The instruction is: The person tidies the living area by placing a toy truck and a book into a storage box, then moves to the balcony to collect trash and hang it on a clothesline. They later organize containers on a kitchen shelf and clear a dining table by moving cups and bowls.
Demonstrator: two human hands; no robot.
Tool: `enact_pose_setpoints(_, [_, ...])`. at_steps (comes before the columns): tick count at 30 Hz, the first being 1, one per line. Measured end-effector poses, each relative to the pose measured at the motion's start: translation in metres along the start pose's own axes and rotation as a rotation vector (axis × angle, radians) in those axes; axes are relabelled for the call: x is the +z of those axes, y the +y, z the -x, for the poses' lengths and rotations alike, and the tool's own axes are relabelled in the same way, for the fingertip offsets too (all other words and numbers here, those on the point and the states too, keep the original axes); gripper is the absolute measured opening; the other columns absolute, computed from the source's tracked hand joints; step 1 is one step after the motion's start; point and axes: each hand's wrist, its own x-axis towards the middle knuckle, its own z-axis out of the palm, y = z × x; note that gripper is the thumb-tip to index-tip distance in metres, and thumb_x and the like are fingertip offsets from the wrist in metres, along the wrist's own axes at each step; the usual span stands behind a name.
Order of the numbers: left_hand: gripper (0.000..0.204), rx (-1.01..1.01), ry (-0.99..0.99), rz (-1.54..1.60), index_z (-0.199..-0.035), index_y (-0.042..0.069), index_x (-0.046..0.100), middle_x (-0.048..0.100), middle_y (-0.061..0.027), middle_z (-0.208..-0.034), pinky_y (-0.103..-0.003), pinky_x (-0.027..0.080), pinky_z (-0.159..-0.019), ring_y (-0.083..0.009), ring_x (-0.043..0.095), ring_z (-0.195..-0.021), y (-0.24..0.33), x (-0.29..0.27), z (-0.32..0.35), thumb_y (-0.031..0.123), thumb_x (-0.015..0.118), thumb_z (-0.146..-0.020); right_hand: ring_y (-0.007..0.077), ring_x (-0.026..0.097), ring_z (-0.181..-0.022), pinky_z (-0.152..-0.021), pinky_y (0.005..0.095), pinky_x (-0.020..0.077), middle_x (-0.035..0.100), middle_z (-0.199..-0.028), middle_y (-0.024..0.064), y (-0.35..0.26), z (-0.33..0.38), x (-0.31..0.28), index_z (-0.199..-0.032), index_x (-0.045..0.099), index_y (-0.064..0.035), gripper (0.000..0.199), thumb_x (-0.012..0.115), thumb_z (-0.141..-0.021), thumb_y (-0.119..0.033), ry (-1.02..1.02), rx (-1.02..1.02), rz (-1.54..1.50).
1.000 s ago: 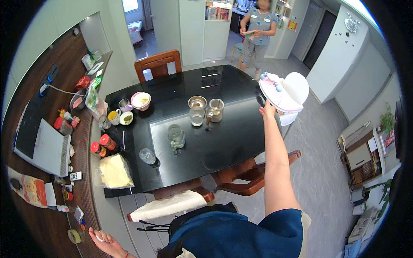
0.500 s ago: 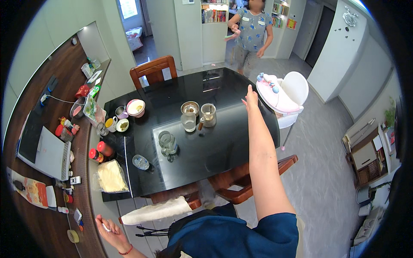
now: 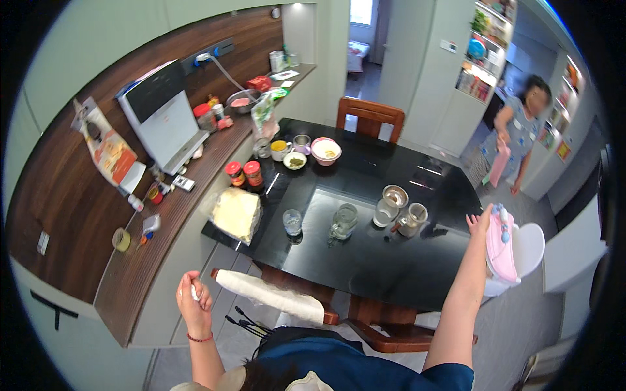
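My left hand, with a red bracelet at the wrist, is raised beside the counter edge. Its fingers are curled round a small white object whose kind I cannot make out. A white cloth drapes over a chair back to its right. My right arm stretches out over the far right end of the black table. There my right hand is open, fingers apart, beside the pink tray of a white high chair. Nearest to it on the table are a glass pitcher and a metal bowl.
On the table also stand a glass jug, a tumbler, red-lidded jars, a bagged pale-yellow slab and a pink-rimmed bowl. A wooden chair is behind. Another person holds something pink at right.
The view has turned left, so the table and the other person sit farther right. My left hand is higher in view, still closed. My right arm stays stretched out.
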Motion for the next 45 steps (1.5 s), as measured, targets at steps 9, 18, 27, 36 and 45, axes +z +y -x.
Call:
enact_pose_setpoints(9, [0.024,0.047,0.12,-0.059,-0.087,0.003,0.05,0.032,0.0037,-0.053,-0.017,0.02,-0.033,-0.0034,0.027,-0.039,0.008,-0.006,0.018,0.025,0.04,-0.089,0.0392,0.007,-0.126,-0.092,0.062,0.0216,-0.005,-0.139,0.014,-0.007,-0.007,0.026,-0.134,-0.006,-0.0169,0.107,0.056,-0.062,-0.066,-0.031,0.177,-0.465])
enact_pose_setpoints(18, [0.025,0.022,0.165,-0.044,-0.087,0.002,0.05,0.033,0.0034,-0.052,-0.017,0.02,-0.033,-0.0038,0.027,-0.038,0.001,-0.002,0.024,0.025,0.041,-0.089,0.0249,0.054,-0.09,-0.081,0.0446,0.0439,0.055,-0.096,0.0072,0.023,-0.066,0.047,-0.102,0.048,-0.007,0.035,0.048,-0.083,-0.036,-0.29,0.096,-0.375])
enact_pose_setpoints(27, [0.029,-0.107,-0.075,-0.162,-0.089,0.001,0.055,0.043,0.0024,-0.058,-0.017,0.023,-0.034,-0.0029,0.032,-0.04,-0.01,0.02,0.031,0.028,0.045,-0.087,0.0077,0.026,-0.04,-0.042,0.0196,0.0305,0.034,-0.058,-0.0001,0.037,0.045,0.07,-0.088,0.047,-0.0079,0.016,0.036,-0.087,-0.02,-0.831,0.32,-0.607])
enact_pose_setpoints(36, [0.031,-0.143,-0.461,-0.495,-0.102,0.003,0.055,0.057,-0.0002,-0.086,-0.016,0.033,-0.049,-0.0022,0.042,-0.061,-0.022,0.078,0.033,0.028,0.053,-0.084,0.0051,0.047,-0.069,-0.059,0.0184,0.0392,0.053,-0.079,0.0004,0.095,0.437,0.16,-0.093,0.052,-0.0018,0.013,0.048,-0.084,-0.011,-1.465,0.01,0.536])
enact_pose_setpoints(45, [0.032,-0.355,-0.074,0.082,-0.098,0.003,0.051,0.049,0.0041,-0.065,-0.015,0.024,-0.038,-0.0007,0.037,-0.046,0.017,-0.035,0.043,0.019,0.065,-0.075,0.0034,0.045,-0.066,-0.061,0.0171,0.0362,0.051,-0.073,-0.0017,0.135,0.56,0.175,-0.086,0.047,-0.0037,0.009,0.043,-0.088,-0.011,-1.613,0.092,0.418])
